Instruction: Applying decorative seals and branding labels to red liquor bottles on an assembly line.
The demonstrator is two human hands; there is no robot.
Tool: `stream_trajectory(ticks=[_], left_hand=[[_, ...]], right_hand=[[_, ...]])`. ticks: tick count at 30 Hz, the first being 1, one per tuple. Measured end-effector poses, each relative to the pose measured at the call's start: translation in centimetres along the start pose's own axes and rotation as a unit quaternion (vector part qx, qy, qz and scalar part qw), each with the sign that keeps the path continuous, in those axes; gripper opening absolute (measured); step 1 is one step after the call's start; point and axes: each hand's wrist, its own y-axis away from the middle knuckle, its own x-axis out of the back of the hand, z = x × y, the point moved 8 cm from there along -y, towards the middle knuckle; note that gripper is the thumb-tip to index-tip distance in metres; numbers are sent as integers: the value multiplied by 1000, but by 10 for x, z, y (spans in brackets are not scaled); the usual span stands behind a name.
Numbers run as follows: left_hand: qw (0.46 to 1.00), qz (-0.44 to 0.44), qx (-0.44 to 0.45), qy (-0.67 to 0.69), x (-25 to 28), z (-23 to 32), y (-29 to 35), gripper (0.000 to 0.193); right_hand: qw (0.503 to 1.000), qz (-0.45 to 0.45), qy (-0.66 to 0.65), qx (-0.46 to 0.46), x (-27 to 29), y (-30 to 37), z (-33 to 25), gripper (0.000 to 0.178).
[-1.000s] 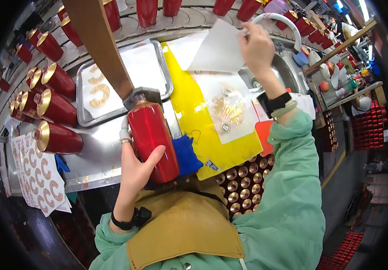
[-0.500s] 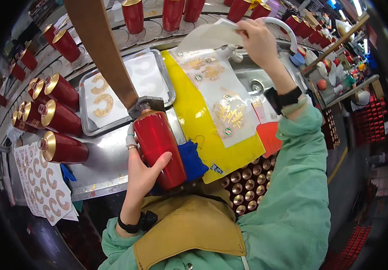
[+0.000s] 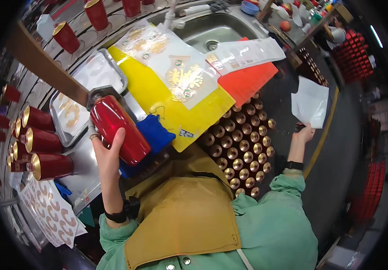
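A glossy red bottle point(image 3: 121, 130) lies tilted, its neck end at a dark metal holder point(image 3: 100, 93) by a wooden bar point(image 3: 45, 63). My left hand point(image 3: 107, 155) wraps round its lower left side, thumb on top. Far out to the right, my right hand point(image 3: 307, 133) grips a white sheet of paper point(image 3: 311, 102) by its lower edge, over the floor. Gold decal sheets point(image 3: 182, 81) lie on a yellow mat point(image 3: 158, 114) to the right of the bottle. Beneath the bottle's right side is a blue cloth point(image 3: 158, 132).
Red bottles with gold shoulders point(image 3: 45, 141) stand at the left, beside a metal tray point(image 3: 121, 67) and decal sheets point(image 3: 50, 209). A sink point(image 3: 230, 31) is behind the mat, and a red-orange mat point(image 3: 252, 81) to its right. Many gold-topped bottles point(image 3: 243, 146) stand below the table edge.
My right hand has swung from above the sink down to the far right, carrying the white sheet. The view has turned rightward. My left hand still holds the red bottle.
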Motion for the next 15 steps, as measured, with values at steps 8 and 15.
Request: stream_trajectory(ticks=[8, 15], left_hand=[[998, 41, 10, 45, -22, 4, 30, 53], [959, 206, -179, -79, 61, 28, 115, 71]], right_hand=[[980, -94, 149, -95, -67, 75, 181, 22], [940, -229, 249, -47, -104, 103, 92, 38]])
